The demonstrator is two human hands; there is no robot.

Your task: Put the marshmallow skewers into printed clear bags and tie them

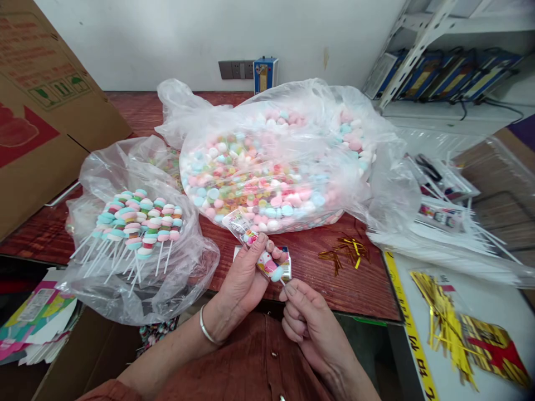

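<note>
My left hand (242,278) is closed around a small printed clear wrapper (237,224) near the table's front edge. A marshmallow lollipop (276,273) pokes out of the wrapper's lower end, its pale blue piece showing. Between thumb and fingers, my right hand (307,312) pinches the lollipop's white stick. To the left, several striped marshmallow lollipops (136,220) in pink, blue and white lie on a crumpled plastic bag (188,278), sticks toward me. Behind my hands sits a large clear bag (292,161) full of loose marshmallows and gummy rings.
Gold twist ties (349,250) lie on the red-brown table (301,250), with more twist ties (447,328) at the right. White sticks (434,242) and clear wrappers are piled right. A cardboard box (45,111) stands left; a metal shelf (451,111) is at the back right.
</note>
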